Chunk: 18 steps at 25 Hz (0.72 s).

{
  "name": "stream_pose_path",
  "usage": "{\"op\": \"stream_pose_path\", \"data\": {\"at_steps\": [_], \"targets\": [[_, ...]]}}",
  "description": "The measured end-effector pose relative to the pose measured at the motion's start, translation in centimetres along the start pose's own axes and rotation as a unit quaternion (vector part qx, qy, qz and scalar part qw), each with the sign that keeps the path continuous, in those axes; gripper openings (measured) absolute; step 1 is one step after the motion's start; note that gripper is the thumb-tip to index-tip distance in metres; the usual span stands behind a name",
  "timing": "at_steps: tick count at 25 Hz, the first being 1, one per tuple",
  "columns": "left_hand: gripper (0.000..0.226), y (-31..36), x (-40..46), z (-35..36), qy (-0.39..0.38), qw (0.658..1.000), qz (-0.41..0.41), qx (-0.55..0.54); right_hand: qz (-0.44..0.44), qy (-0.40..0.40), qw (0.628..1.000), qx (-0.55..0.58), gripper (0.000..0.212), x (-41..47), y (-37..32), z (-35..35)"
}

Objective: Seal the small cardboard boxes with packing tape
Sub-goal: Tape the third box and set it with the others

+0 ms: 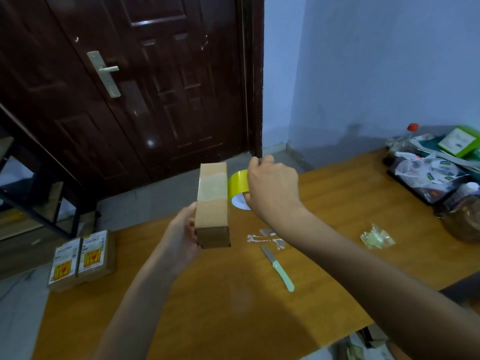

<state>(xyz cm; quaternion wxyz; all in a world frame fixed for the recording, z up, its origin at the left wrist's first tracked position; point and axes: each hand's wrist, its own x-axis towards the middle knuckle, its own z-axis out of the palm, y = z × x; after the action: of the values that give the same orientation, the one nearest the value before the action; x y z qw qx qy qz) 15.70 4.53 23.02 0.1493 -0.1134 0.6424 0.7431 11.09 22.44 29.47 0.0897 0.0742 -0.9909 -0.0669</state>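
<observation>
A small brown cardboard box (212,203) is held up above the wooden table (233,294), its long side facing me, with a band of clear tape across its upper part. My left hand (183,233) grips the box from the left near its lower end. My right hand (272,188) grips a yellow roll of packing tape (238,187) just right of the box, the roll touching the box's right edge. Two more small boxes (83,258) with yellow-and-white labels lie side by side at the table's left edge.
A knife with a pale green handle (279,268) lies on the table below my right arm, near some white tape scraps (265,239). A crumpled clear wrapper (376,237) lies to the right. Bags, jars and a green box (458,141) crowd the far right. A dark door (130,87) stands behind.
</observation>
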Motion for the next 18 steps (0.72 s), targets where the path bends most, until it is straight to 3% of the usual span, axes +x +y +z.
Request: {"op": "stream_pose_path", "data": {"at_steps": [3,7,11,14,18], "targets": [[0.064,0.2,0.4,-0.4,-0.044,0.999,0.008,-0.012,-0.013,0.007,0.999,-0.031,0.036,0.5,-0.6,0.0],[0.05,0.3,0.4,0.0,-0.057,0.996,-0.035,0.054,-0.026,0.008,0.999,-0.045,0.029,0.7,-1.6,-0.3],[0.057,-1.0,0.9,1.4,0.024,0.998,-0.054,0.011,-0.06,0.026,0.997,-0.052,0.012,0.3,-2.9,-0.7],[0.069,-2.8,1.6,3.2,0.078,0.994,-0.054,0.048,-0.098,0.029,0.995,-0.014,0.02,0.3,-3.9,-0.2],[0.068,-3.2,2.2,2.7,0.11,0.991,-0.053,-0.05,-0.05,0.115,0.992,0.022,0.041,0.4,-1.3,0.4]]}}
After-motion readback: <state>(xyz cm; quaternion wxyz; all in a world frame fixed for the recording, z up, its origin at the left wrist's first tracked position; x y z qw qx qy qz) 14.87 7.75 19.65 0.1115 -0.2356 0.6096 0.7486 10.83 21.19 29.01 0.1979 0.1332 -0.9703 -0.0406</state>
